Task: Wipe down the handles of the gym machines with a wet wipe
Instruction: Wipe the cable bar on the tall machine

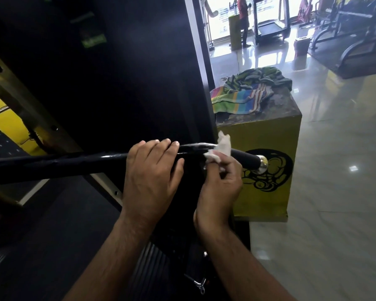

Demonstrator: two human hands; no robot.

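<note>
A black bar handle (78, 162) with a chrome end cap (262, 165) runs across the middle of the head view. My left hand (152, 177) grips the bar, fingers curled over its top. Just to its right, my right hand (220, 183) holds a crumpled white wet wipe (221, 148) wrapped against the bar, close to the dark rubber grip (245, 157) at the bar's right end.
A yellow box (267, 181) with a black logo stands right behind the bar's end, with a striped towel (245, 92) on top. The dark machine frame (139, 72) fills the left. Glossy tiled floor (334, 203) spreads to the right; a person and treadmills stand far back.
</note>
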